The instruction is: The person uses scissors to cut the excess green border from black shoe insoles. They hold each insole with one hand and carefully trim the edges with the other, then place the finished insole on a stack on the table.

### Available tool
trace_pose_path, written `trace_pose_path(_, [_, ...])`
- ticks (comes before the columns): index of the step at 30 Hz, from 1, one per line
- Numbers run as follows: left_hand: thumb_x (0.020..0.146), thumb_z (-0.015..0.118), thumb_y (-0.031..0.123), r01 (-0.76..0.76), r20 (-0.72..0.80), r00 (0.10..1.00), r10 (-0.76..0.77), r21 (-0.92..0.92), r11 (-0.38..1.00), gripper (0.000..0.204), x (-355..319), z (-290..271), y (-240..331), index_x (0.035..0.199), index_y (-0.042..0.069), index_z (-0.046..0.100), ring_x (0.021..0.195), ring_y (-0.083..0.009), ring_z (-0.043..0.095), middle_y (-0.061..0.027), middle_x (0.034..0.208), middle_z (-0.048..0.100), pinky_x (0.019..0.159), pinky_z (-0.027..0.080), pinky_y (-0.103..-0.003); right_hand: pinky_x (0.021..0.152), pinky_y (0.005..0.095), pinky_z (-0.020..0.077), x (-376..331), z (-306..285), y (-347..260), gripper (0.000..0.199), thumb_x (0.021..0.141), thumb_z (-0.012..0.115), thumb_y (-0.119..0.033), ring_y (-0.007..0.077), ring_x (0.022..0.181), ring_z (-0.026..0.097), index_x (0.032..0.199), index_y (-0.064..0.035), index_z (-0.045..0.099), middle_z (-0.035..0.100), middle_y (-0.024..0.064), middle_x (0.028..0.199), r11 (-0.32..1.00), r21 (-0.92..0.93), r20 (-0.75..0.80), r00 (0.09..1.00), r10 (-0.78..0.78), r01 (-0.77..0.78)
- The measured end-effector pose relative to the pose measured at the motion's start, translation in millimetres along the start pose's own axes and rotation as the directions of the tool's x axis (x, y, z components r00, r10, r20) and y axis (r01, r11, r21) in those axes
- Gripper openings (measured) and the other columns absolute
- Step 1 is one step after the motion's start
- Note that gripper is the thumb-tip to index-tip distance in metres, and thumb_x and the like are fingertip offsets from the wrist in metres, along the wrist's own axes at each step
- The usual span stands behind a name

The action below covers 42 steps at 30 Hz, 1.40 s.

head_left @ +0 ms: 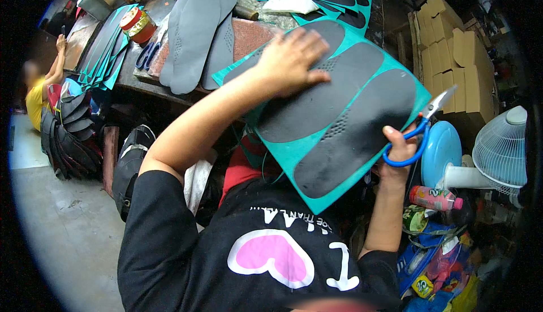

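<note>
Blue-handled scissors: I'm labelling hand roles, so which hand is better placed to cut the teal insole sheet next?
Probably the right hand: it holds the blue-handled scissors beside the edge of the teal insole sheet. The left hand is spread over it, holding no visible tool.

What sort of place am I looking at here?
Probably a small footwear workshop: the person's right hand holds blue-handled scissors beside a green sheet bearing dark sole shapes, and loose grey sole-shaped pieces lie overlapping on the workbench.
</note>
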State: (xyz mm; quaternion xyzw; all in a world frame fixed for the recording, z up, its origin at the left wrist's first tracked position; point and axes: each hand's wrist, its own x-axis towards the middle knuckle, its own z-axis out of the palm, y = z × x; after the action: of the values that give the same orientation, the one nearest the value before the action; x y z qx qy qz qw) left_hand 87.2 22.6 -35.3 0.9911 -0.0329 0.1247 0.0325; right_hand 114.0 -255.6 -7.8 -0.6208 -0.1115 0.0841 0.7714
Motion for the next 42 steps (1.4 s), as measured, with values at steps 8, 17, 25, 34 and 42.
trace_pose_path(8, [0.07,0.079,0.037,0.126,0.077,0.981,-0.178,-0.952,0.281,0.074,-11,-59,-30,0.125,-0.003,0.049,0.109,-0.023,0.054,-0.0172,0.114,0.058,0.091,0.044,-0.035,0.089,0.0394,0.0511,18,-49,-27,0.059,0.073,0.051,-0.012,0.0283,0.102,0.06,0.13,0.0016,0.043,0.057,0.0155,0.117,0.967,0.051,-0.01,0.969,-0.248,0.248])
trace_pose_path(17, [0.085,0.065,0.014,0.019,-0.084,0.885,-0.457,-0.976,0.215,0.034,-38,-51,-31,0.114,0.0,0.056,0.087,-0.0144,0.061,-0.0092,0.099,0.065,0.078,0.05,-0.03,0.05,0.0173,0.0401,17,-47,-22,0.023,0.091,0.057,-0.016,0.0069,0.052,0.05,0.108,-0.0012,0.051,0.064,0.0099,0.081,0.819,-0.479,0.121,0.948,-0.294,0.315])
trace_pose_path(25, [0.09,0.057,0.008,-0.138,-0.215,0.697,-0.684,-0.976,0.167,0.033,-46,-34,-8,0.121,-0.003,0.052,0.097,-0.0158,0.058,-0.0093,0.111,0.062,0.086,0.046,-0.03,0.061,0.023,0.0438,-56,-9,-10,0.088,0.079,0.045,-0.075,0.0097,0.067,0.055,0.122,0.001,0.05,0.057,0.002,0.076,0.771,-0.471,0.711,0.333,0.619,-0.428])
trace_pose_path(34, [0.09,0.056,0.006,-0.164,-0.134,0.683,-0.718,-0.986,0.027,0.037,-55,-28,28,0.125,-0.003,0.047,0.108,-0.0188,0.055,-0.0113,0.119,0.058,0.096,0.041,-0.031,0.047,0.0208,0.0403,-55,5,7,0.088,0.073,0.043,-0.081,0.0096,0.048,0.051,0.102,0.0021,0.053,0.051,0.0022,0.061,0.805,-0.355,0.669,0.472,0.574,-0.476])
trace_pose_path(42, [0.091,0.057,0.007,-0.121,-0.081,0.704,-0.705,-0.993,-0.006,0.037,-55,-27,52,0.125,-0.002,0.047,0.103,-0.0173,0.057,-0.0117,0.116,0.06,0.092,0.044,-0.031,0.042,0.0192,0.0375,-50,15,1,0.086,0.073,0.032,-0.085,0.0104,0.045,0.051,0.1,-0.0048,0.051,0.05,0.0015,0.059,0.811,-0.295,0.667,0.499,0.553,-0.504])
